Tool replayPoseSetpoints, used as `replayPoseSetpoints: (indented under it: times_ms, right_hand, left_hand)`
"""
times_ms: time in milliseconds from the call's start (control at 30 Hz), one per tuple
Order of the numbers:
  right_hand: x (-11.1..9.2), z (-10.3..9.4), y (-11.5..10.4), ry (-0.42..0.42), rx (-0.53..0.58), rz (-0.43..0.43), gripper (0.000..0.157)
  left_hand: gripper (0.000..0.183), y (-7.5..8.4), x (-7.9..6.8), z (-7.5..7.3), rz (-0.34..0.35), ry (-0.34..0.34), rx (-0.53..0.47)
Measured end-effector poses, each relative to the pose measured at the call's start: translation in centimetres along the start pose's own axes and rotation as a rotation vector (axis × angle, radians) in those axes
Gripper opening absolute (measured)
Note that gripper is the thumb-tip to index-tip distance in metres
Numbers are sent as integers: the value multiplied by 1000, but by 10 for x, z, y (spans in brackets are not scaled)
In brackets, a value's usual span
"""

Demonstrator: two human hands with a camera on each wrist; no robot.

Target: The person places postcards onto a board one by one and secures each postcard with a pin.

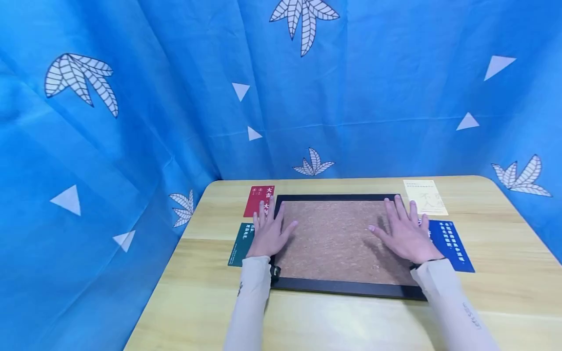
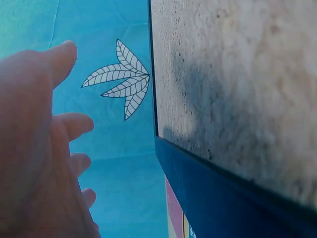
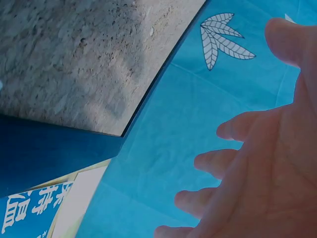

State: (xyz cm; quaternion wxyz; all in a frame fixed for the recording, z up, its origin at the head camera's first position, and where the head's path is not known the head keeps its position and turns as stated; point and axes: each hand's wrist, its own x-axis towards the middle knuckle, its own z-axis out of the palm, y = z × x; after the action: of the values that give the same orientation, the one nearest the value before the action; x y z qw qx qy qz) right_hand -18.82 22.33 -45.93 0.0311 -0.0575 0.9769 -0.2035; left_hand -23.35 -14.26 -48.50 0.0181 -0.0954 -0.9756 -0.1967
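A cork board (image 1: pixel 331 241) with a black frame (image 1: pixel 338 286) lies flat on the table. My left hand (image 1: pixel 269 234) is over its left side, fingers spread and pointing away from me. Over the right side is my right hand (image 1: pixel 408 236), also spread, thumb toward the middle. Neither hand holds anything. In the left wrist view a gap shows between the left hand (image 2: pixel 39 144) and the board (image 2: pixel 237 94). The right wrist view likewise has the right hand (image 3: pixel 247 168) apart from the board (image 3: pixel 69 64), with hand shadows on the cork.
Left of the board lie a red card (image 1: pixel 253 202) and a dark green card (image 1: pixel 239 246), partly behind my left hand. To the right are a cream card (image 1: pixel 426 197) and a blue card (image 1: pixel 452 246). A blue patterned curtain (image 1: pixel 373 97) hangs behind the wooden table (image 1: pixel 197 292).
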Motion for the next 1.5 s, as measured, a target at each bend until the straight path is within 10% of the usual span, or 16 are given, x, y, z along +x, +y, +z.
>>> replayPoseSetpoints:
  times_ms: [833,1500]
  right_hand:
    - [8,-17,12,-4,30,18,94]
    - [-1,-17,23,-20,82,63,93]
  left_hand:
    - [69,-23,9,-11,-240,-20,-295]
    - [51,-38,-4,-16,-323,-172,-366]
